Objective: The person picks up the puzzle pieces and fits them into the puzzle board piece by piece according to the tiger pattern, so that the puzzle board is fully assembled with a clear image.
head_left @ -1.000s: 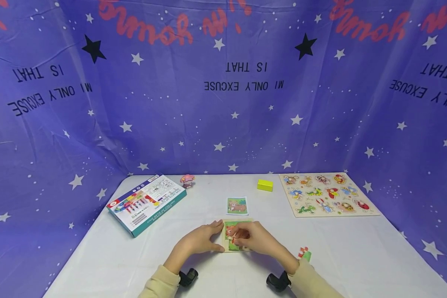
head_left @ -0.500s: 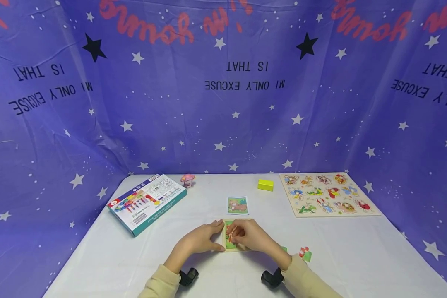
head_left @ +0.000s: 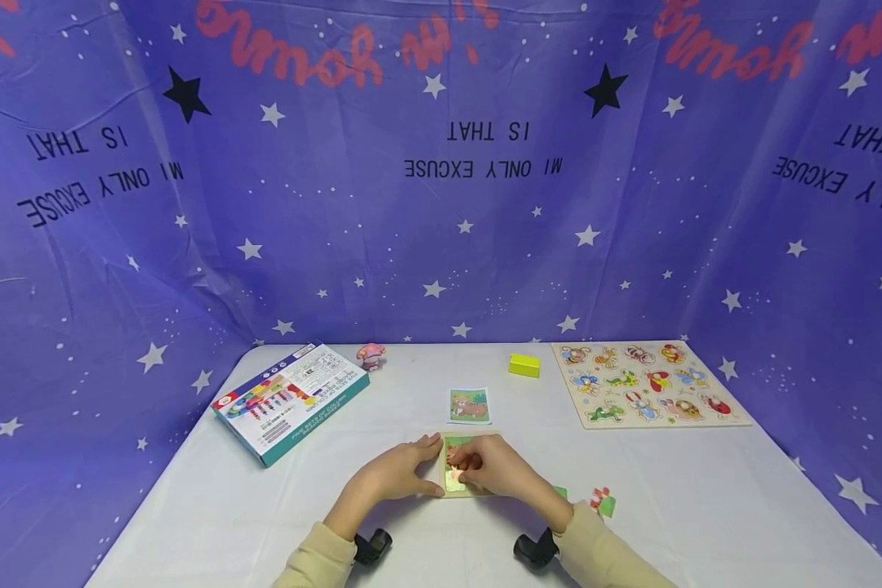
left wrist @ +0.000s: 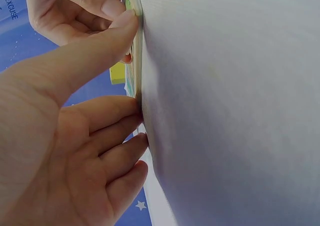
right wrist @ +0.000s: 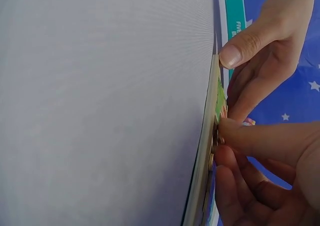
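A small wooden tray puzzle (head_left: 444,465) with a green and orange animal picture lies on the white table. My left hand (head_left: 395,471) rests along its left edge, thumb at the near corner and fairly straight fingers toward the far corner. In the left wrist view the thumb (left wrist: 107,43) touches the tray's side. My right hand (head_left: 498,467) reaches over the tray's right part and hides it, with thumb and index finger pinching a puzzle piece (right wrist: 221,141) down at the tray. Light glints on the tray's near left part.
A picture card (head_left: 469,406) lies beyond the tray. Loose puzzle pieces (head_left: 603,501) sit right of the right forearm. Farther back are a toy box (head_left: 290,403), a pink figurine (head_left: 371,356), a yellow block (head_left: 524,365) and an insect peg board (head_left: 647,385).
My right hand moved slightly left over the tray with its piece, then stayed nearly still as its fingertips shifted. A green piece came into view beside the right forearm. The left hand has not moved.
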`<state>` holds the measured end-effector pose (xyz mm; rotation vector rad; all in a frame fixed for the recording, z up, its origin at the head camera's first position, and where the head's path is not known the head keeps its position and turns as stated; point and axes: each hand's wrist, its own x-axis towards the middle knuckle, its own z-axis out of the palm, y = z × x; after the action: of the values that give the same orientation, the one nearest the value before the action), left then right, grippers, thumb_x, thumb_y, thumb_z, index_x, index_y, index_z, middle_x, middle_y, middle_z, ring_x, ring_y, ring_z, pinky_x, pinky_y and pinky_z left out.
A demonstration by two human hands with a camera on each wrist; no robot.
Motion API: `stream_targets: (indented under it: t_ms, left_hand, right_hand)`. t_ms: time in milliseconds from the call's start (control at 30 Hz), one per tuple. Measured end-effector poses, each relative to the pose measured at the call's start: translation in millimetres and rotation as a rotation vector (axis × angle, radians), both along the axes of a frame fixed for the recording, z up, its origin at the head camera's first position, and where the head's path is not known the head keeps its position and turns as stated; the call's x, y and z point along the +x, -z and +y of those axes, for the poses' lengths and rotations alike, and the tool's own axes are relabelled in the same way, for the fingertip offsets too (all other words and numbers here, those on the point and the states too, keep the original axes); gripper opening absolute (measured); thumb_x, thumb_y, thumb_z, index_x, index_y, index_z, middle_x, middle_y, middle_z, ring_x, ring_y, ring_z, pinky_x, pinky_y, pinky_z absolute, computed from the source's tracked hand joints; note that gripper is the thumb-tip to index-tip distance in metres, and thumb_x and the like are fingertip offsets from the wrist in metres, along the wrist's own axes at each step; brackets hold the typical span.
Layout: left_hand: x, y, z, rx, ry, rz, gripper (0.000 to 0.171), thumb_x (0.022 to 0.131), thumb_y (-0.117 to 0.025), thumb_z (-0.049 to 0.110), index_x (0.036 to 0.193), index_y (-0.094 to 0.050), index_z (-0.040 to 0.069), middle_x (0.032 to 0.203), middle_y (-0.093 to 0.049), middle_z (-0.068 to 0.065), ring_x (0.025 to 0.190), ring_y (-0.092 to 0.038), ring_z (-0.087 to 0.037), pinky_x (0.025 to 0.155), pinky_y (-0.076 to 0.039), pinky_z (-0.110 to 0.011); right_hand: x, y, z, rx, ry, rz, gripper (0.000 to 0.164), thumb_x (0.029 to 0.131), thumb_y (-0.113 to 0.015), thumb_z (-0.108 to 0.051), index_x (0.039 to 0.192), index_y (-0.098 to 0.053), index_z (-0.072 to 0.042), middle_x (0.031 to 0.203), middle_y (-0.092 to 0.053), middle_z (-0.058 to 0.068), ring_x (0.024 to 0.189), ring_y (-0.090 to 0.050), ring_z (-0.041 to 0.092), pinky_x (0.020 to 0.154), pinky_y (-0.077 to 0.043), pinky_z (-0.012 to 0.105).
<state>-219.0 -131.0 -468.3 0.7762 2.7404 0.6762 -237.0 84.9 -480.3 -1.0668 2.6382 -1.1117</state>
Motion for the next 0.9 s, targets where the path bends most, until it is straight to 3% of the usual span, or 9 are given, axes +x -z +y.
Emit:
stream_targets:
  t_ms: [200, 533, 733, 900]
  left_hand:
    - [-0.1, -0.6, 0.1, -0.003, 0.002, 0.001, 0.082, 0.08, -0.076, 0.041, 0.143, -0.044, 0.001, 0.15, -0.038, -0.012, 0.137, -0.036, -0.032, 0.112, -0.031, -0.046]
    - [0.3, -0.5, -0.3, 0.011, 0.005, 0.0, 0.082, 0.08, -0.076, 0.04, 0.142, -0.044, -0.001, 0.15, -0.038, -0.013, 0.138, -0.035, -0.033, 0.112, -0.03, -0.046]
    - [0.0, 0.2, -0.5, 0.016, 0.008, -0.001, 0.082, 0.079, -0.076, 0.041, 0.142, -0.044, 0.0, 0.149, -0.039, -0.013, 0.137, -0.035, -0.033, 0.112, -0.03, -0.045]
    - [0.3, -0.2, -0.6, 0.016, 0.006, -0.001, 0.082, 0.079, -0.076, 0.041, 0.142, -0.044, 0.0, 0.149, -0.039, -0.013, 0.137, -0.036, -0.032, 0.112, -0.03, -0.045]
  right_hand:
    - [1.5, -2.9, 0.4, 0.037, 0.013, 0.038, 0.016, 0.078, -0.075, 0.004, 0.093, -0.076, -0.001, 0.067, -0.059, -0.009, 0.053, -0.041, -0.001, 0.045, -0.036, 0.016]
    - [0.4, -5.0, 0.6, 0.017, 0.03, -0.015, 0.015, 0.076, -0.076, 0.005, 0.086, -0.074, -0.006, 0.075, -0.067, -0.005, 0.056, -0.049, 0.0, 0.049, -0.044, 0.017]
    - [-2.0, -6.1, 1.7, 0.052, 0.008, 0.005, 0.015, 0.077, -0.075, 0.005, 0.088, -0.077, -0.005, 0.078, -0.069, -0.006, 0.055, -0.046, -0.001, 0.049, -0.042, 0.016]
    - [-8.8, -6.6, 3.1, 0.073, -0.008, 0.021, 0.015, 0.078, -0.073, 0.006, 0.086, -0.077, -0.007, 0.081, -0.07, -0.004, 0.063, -0.051, -0.002, 0.056, -0.047, 0.016]
